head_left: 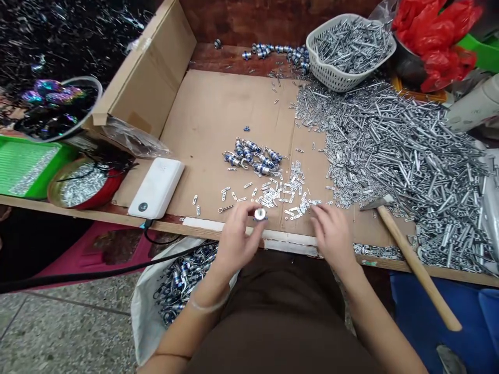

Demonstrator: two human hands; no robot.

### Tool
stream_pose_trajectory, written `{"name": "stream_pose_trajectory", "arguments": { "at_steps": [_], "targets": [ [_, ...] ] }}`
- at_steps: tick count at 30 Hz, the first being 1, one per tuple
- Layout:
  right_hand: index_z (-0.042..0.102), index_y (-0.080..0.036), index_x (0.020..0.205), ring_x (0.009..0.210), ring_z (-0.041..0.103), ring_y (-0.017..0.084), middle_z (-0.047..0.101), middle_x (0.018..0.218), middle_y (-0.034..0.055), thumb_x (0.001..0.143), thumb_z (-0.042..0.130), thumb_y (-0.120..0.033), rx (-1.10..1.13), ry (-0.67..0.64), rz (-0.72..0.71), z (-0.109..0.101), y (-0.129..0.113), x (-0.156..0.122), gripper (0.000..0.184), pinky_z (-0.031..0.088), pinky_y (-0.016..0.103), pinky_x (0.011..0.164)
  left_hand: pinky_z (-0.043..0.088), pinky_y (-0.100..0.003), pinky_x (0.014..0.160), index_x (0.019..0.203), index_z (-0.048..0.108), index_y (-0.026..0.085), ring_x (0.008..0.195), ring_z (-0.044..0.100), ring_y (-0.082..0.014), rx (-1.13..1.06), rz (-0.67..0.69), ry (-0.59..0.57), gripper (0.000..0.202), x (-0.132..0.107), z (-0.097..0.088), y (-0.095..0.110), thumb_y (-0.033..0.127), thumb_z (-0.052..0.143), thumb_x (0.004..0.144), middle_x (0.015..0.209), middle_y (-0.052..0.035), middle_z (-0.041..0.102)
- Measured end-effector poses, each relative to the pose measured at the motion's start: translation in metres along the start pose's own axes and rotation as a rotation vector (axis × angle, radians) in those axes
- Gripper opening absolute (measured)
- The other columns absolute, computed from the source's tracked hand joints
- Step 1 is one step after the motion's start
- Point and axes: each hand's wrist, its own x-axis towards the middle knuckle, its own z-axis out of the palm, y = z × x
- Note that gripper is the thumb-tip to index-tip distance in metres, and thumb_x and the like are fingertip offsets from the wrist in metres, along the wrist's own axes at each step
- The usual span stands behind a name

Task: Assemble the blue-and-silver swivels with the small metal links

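Observation:
My left hand (237,236) is at the near edge of the cardboard work surface (218,109), its fingers pinched on a small round silver-and-blue metal part (260,214). My right hand (333,234) hovers beside it, fingers curled down over the scattered small flat metal links (283,195); whether they grip one is hidden. A cluster of finished blue-and-silver pieces (253,156) lies just beyond the links.
A large heap of silver metal tubes (405,150) covers the right side, with a hammer (413,259) at its near edge. A white basket (346,49) of tubes stands behind. A white power bank (156,188), a red bowl (83,184) and a green tray (27,166) lie left. A sack (175,285) of finished pieces hangs below.

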Motion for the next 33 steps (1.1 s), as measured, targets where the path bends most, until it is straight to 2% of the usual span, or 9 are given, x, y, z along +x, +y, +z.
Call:
{"name": "stream_pose_trajectory", "arguments": {
  "at_steps": [3,7,13,17,20,22,24,29,33],
  "targets": [
    [0.049,-0.015,0.121,0.113,0.044,0.025,0.052,0.121,0.0128,0.089,0.034,-0.022,-0.006,-0.015,-0.025,0.010,-0.011,0.018,0.037,0.038,0.043,0.094,0.046,-0.025,0.073,0.088,0.048,0.019,0.081,0.056,-0.0138,-0.187,-0.053,0.000,0.014,-0.019,0.006,0.009,0.017,0.057,0.077,0.085,-0.0021,0.055],
    [0.056,-0.016,0.112,0.106,0.050,0.025,0.058,0.111,0.0123,0.087,0.039,-0.025,-0.028,0.083,0.154,0.004,0.012,0.027,0.032,0.041,0.043,0.090,0.047,-0.022,0.066,0.087,0.055,0.019,0.072,0.057,-0.0115,-0.256,-0.053,-0.094,0.012,-0.034,0.013,0.009,0.018,0.061,0.077,0.079,-0.0010,0.060],
    [0.039,-0.021,0.131,0.130,0.029,0.024,0.037,0.139,0.0084,0.089,0.038,-0.036,-0.007,-0.333,-0.166,-0.006,0.037,0.010,0.045,0.028,0.049,0.105,0.049,-0.025,0.072,0.085,0.058,0.018,0.079,0.059,-0.0142,-0.296,-0.041,-0.107,0.007,-0.038,0.024,0.010,0.019,0.059,0.078,0.082,-0.0031,0.062],
    [0.033,-0.025,0.135,0.131,0.029,0.019,0.035,0.140,0.0054,0.091,0.034,-0.032,0.120,-0.403,-0.166,-0.016,0.035,-0.012,0.044,0.028,0.047,0.107,0.049,-0.026,0.074,0.082,0.060,0.017,0.083,0.059,-0.0151,-0.281,-0.036,-0.074,0.008,-0.039,0.028,0.010,0.021,0.063,0.076,0.086,-0.0048,0.061],
    [0.045,-0.025,0.126,0.122,0.042,0.018,0.049,0.130,0.0056,0.089,0.038,-0.028,0.241,-0.179,-0.031,-0.026,0.039,-0.021,0.038,0.034,0.044,0.102,0.050,-0.025,0.070,0.083,0.063,0.018,0.078,0.059,-0.0138,-0.320,-0.021,-0.113,0.009,-0.040,0.031,0.010,0.021,0.065,0.075,0.082,-0.0036,0.061],
    [0.058,-0.023,0.109,0.106,0.054,0.019,0.062,0.109,0.0055,0.087,0.044,-0.028,0.258,-0.009,0.105,-0.031,0.045,-0.022,0.027,0.042,0.040,0.092,0.051,-0.024,0.068,0.090,0.064,0.019,0.076,0.060,-0.0129,-0.356,0.011,-0.143,0.013,-0.041,0.033,0.010,0.019,0.063,0.077,0.080,-0.0028,0.062],
    [0.063,-0.022,0.091,0.090,0.056,0.019,0.064,0.090,0.0037,0.084,0.048,-0.029,0.212,0.036,0.190,-0.034,0.051,-0.019,0.018,0.045,0.036,0.081,0.051,-0.024,0.069,0.095,0.065,0.021,0.077,0.060,-0.0125,-0.361,0.038,-0.131,0.017,-0.041,0.035,0.011,0.017,0.061,0.079,0.083,-0.0033,0.062],
    [0.061,-0.023,0.090,0.088,0.049,0.020,0.059,0.088,0.0036,0.084,0.049,-0.029,0.076,-0.172,0.089,-0.031,0.055,-0.002,0.015,0.040,0.036,0.079,0.052,-0.022,0.070,0.089,0.067,0.019,0.079,0.060,-0.0117,-0.335,0.093,-0.090,0.014,-0.035,0.042,0.017,0.013,0.063,0.077,0.087,-0.0039,0.060],
    [0.056,-0.021,0.081,0.085,0.047,0.021,0.058,0.087,0.0042,0.085,0.047,-0.026,0.079,-0.329,0.028,-0.032,0.048,0.006,0.011,0.038,0.037,0.078,0.053,-0.021,0.071,0.091,0.067,0.021,0.079,0.061,-0.0106,-0.253,0.175,-0.132,0.015,-0.025,0.046,0.025,0.015,0.061,0.078,0.091,-0.0040,0.058]
  ]
}}
